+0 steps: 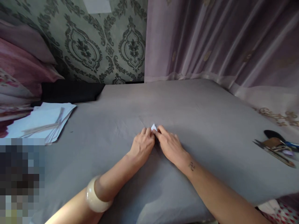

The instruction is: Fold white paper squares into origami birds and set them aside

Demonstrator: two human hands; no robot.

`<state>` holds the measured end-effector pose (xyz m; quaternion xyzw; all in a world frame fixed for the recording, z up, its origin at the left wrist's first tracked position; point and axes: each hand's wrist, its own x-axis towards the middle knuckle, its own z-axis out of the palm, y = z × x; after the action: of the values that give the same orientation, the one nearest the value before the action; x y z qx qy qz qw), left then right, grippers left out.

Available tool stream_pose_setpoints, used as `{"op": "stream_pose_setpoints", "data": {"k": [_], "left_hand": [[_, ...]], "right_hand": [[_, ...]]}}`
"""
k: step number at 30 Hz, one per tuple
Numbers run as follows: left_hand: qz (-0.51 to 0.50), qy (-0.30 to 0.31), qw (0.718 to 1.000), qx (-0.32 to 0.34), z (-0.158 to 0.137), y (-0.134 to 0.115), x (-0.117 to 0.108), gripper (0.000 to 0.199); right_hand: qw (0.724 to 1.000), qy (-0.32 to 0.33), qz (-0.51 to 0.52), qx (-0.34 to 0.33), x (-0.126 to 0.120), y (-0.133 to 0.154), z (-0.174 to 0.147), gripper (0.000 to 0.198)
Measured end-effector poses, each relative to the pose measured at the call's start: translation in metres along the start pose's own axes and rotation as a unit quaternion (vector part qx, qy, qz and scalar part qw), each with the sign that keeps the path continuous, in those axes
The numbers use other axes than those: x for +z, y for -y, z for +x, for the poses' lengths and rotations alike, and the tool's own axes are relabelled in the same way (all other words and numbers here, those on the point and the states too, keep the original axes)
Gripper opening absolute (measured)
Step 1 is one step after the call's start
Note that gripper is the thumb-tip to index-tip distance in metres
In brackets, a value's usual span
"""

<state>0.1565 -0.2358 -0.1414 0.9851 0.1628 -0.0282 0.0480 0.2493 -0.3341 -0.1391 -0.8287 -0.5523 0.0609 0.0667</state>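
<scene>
Grip of the right hand [170, 144] is clamped on a small white piece [153, 127], apparently paper; the left hand [143, 142] curls against it, though whether it pinches too is hidden. The piece sits mid-way across the grey cloth [112, 124], (pointing away from the person). Its point looks already formed; what remains below is covered. White sheets [50, 113] lie well apart, at the left.
</scene>
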Motion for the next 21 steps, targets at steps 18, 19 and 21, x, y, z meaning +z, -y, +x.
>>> {"op": "stream_pose_setpoints", "data": {"k": [18, 19, 21], "left_hand": [[-0.383, -0.124, 0.908, -0.113, 0.014, 0.042, 0.015, 0.024], [-0.388, -0.118, 0.908, -0.110, 0.014, 0.042, 0.015, 0.025], [-0.390, -0.106, 0.908, -0.105, 0.014, 0.043, 0.015, 0.025]], "right_hand": [[0.971, -0.094, 0.216, 0.044, 0.010, -0.022, 0.017, 0.031], [0.973, -0.086, 0.210, 0.029, 0.008, -0.022, 0.015, 0.032], [0.981, -0.052, 0.189, -0.002, 0.003, -0.023, 0.011, 0.034]]}}
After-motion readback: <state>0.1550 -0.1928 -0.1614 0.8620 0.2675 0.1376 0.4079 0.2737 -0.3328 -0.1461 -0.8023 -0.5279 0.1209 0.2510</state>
